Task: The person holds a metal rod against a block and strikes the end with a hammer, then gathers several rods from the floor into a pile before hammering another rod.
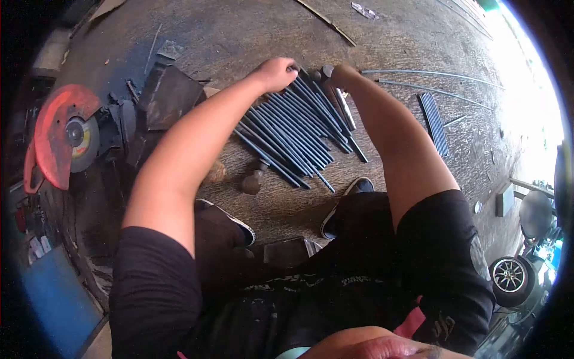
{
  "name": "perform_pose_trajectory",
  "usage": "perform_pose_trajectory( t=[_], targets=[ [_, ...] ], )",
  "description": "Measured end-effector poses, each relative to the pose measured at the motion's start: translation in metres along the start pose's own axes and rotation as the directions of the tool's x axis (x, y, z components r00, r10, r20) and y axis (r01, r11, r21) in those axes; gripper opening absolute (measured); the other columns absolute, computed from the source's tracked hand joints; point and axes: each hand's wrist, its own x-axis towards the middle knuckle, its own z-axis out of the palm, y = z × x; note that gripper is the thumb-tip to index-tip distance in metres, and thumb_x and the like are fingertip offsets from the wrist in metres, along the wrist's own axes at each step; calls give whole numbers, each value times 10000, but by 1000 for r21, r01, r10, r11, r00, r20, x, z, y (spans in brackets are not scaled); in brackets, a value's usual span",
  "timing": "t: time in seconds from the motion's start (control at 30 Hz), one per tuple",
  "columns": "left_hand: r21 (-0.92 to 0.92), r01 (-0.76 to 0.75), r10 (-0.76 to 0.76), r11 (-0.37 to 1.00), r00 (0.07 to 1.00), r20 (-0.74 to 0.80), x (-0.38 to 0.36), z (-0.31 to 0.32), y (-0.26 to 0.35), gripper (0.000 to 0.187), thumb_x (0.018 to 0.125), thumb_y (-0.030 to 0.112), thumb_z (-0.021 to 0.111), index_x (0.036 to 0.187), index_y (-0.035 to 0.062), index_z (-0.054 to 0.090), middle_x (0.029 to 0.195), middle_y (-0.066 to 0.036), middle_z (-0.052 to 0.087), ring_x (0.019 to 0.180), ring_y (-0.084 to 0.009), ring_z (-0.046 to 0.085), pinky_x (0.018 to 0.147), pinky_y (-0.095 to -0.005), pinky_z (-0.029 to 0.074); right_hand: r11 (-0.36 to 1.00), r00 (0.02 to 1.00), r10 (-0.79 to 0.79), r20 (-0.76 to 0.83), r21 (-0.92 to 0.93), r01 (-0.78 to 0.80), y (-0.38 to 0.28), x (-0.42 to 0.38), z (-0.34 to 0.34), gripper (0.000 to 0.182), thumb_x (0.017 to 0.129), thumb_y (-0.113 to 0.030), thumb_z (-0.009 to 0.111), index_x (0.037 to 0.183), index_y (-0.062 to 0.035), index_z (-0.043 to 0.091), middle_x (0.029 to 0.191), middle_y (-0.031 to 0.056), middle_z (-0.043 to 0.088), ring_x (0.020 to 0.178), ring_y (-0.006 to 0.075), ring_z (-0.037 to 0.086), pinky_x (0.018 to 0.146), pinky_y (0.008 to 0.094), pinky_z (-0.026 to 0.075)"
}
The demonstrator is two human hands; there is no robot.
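Observation:
Many thin dark metal rods [293, 128] lie side by side in a loose, uneven bundle on the ground before me. At their far ends my left hand [278, 74] is closed, its fingers curled; what they hold is hidden. To the right, my right hand [345, 76] is bent down and closed beside a round grey metal piece [327, 70]; its grip is mostly out of sight. A shiny metal tube [345, 110] slants below that hand, along the bundle's right edge. Near the bundle's lower left lies a rusty, rounded piece with a short stem [253, 179].
A red-guarded cut-off saw [66, 137] stands at left, beside dark metal plates [173, 96]. Two long rods [436, 75] and a neat stack of short rods [433, 122] lie right. My shoes [359, 186] flank the bundle's near side. A wheel [510, 274] shows lower right.

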Motion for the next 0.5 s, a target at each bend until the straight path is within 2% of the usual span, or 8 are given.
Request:
perform_pose_trajectory(
  t=[0.07, 0.13, 0.2, 0.27, 0.3, 0.37, 0.47, 0.5],
  targets=[
    [-101, 148, -156, 984, 985, -68, 28, 27, -6, 322, 847, 260, 557, 1083, 54, 630, 944, -161, 671, 876, -297, 644, 792, -381, 492, 997, 999, -47, -28, -70, 45, 21, 16, 25, 449, 732, -424, 647, 934, -26, 695, 909, 169, 686, 861, 284, 667, 773, 377, 525],
    [-66, 140, -144, 988, 987, -72, 37, 53, -3, 305, 843, 253, 553, 1063, 63, 646, 969, -166, 675, 920, -295, 648, 831, -376, 495, 994, 998, 61, -12, 92, -60, 31, 20, 49, 420, 733, -413, 639, 896, -31, 699, 927, 162, 687, 876, 282, 667, 785, 384, 525],
    [-118, 91, -92, 989, 996, -4, 38, 78, -8, 299, 844, 254, 559, 1056, 64, 647, 970, -166, 674, 923, -297, 647, 834, -383, 496, 980, 990, 142, 9, 142, -142, 27, 18, 75, 494, 756, -410, 609, 1054, -19, 653, 1036, 186, 664, 983, 319, 642, 848, 405, 509],
    [-84, 111, -110, 990, 994, 22, 34, 95, -5, 292, 845, 252, 568, 1047, 56, 648, 974, -168, 673, 932, -298, 646, 837, -387, 496, 823, 891, 454, -14, 391, -413, 20, 28, 105, 366, 908, -279, 478, 1168, -64, 620, 1192, 138, 615, 1144, 293, 570, 963, 402, 445],
    [-132, 112, -107, 985, 993, 41, 30, 98, -2, 290, 846, 250, 576, 1042, 48, 647, 980, -172, 670, 939, -299, 645, 839, -392, 497, 829, 895, 445, -17, 387, -405, 16, 27, 105, 366, 908, -279, 478, 1168, -64, 620, 1192, 138, 615, 1144, 293, 570, 963, 402, 445],
    [-186, 108, -97, 977, 993, 68, 29, 107, -3, 298, 850, 247, 572, 1050, 38, 642, 983, -176, 668, 941, -299, 645, 839, -393, 495, 698, 836, 549, 28, 534, -476, 15, 18, 100, 338, 925, -211, 429, 1159, -58, 621, 1197, 143, 611, 1139, 293, 573, 946, 409, 461],
    [-246, 103, -81, 964, 992, 96, 23, 105, 6, 310, 853, 250, 568, 1065, 34, 636, 996, -179, 664, 956, -299, 640, 847, -388, 490, 882, 920, 392, -28, 296, -367, 23, 11, 89, 330, 935, -203, 403, 1132, -59, 624, 1179, 142, 621, 1113, 296, 590, 911, 404, 485],
    [-245, 98, -71, 964, 990, 118, 20, 104, 6, 317, 856, 254, 565, 1075, 34, 631, 1010, -181, 660, 970, -299, 634, 856, -386, 486, 882, 919, 393, -21, 293, -371, 27, 12, 89, 330, 935, -203, 403, 1132, -59, 624, 1179, 142, 621, 1113, 296, 590, 911, 404, 485]
  ],
)
